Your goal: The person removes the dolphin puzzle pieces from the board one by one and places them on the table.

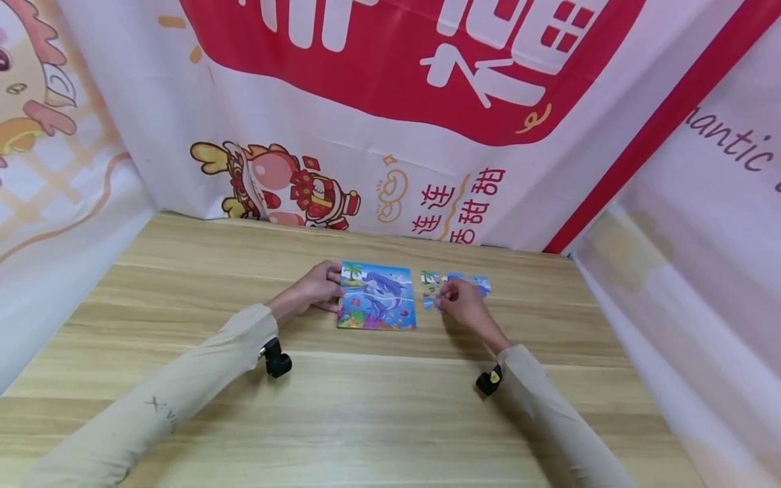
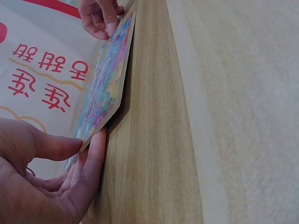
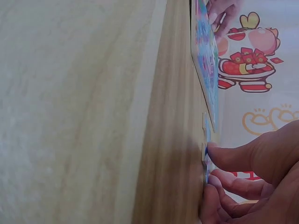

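Note:
A dolphin picture puzzle board (image 1: 378,298) lies on the wooden table in the head view. My left hand (image 1: 323,285) holds its left edge, thumb on top and fingers underneath; that edge is raised off the table in the left wrist view. To the board's right, several loose jigsaw pieces (image 1: 430,276) lie on the wood. Over them my right hand (image 1: 466,305) pinches a jigsaw piece (image 3: 205,161) between thumb and fingers, close to the tabletop. The hand covers part of this piece and some of the loose ones.
The wooden table (image 1: 366,407) meets a white and red printed cloth (image 1: 342,135) behind the puzzle. More printed cloth hangs at the left and right sides. A small black wrist camera (image 1: 277,359) sits on the left sleeve, another camera (image 1: 488,381) on the right.

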`<state>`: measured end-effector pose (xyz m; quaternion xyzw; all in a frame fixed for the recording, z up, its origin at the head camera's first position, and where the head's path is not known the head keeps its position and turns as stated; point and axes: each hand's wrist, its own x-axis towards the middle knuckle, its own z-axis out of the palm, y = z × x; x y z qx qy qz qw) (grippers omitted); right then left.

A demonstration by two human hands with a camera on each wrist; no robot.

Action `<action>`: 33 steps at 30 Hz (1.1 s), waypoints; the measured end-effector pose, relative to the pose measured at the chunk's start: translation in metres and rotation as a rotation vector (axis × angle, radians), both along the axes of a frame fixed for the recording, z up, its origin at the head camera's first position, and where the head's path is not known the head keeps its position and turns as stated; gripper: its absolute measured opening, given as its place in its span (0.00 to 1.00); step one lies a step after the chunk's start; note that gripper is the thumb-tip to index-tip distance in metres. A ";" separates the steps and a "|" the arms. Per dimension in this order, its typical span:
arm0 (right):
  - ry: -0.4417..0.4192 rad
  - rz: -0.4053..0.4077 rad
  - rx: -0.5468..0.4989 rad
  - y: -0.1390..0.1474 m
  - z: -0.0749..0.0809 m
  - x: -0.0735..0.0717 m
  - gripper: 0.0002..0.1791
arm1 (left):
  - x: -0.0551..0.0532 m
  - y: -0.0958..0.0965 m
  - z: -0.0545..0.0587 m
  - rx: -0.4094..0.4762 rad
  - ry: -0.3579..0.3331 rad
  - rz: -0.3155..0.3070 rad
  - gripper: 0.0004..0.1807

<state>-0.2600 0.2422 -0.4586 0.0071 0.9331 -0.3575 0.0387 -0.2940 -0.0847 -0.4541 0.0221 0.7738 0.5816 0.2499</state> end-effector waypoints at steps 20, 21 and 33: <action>0.050 -0.002 -0.077 -0.006 0.010 0.000 0.11 | 0.002 0.000 -0.003 0.013 -0.001 -0.002 0.35; 0.064 0.011 -0.079 -0.008 0.011 0.000 0.11 | 0.002 0.001 -0.003 0.011 0.000 0.001 0.35; 0.090 0.141 -0.103 -0.039 0.021 -0.003 0.09 | 0.000 0.000 -0.001 -0.003 -0.007 0.013 0.37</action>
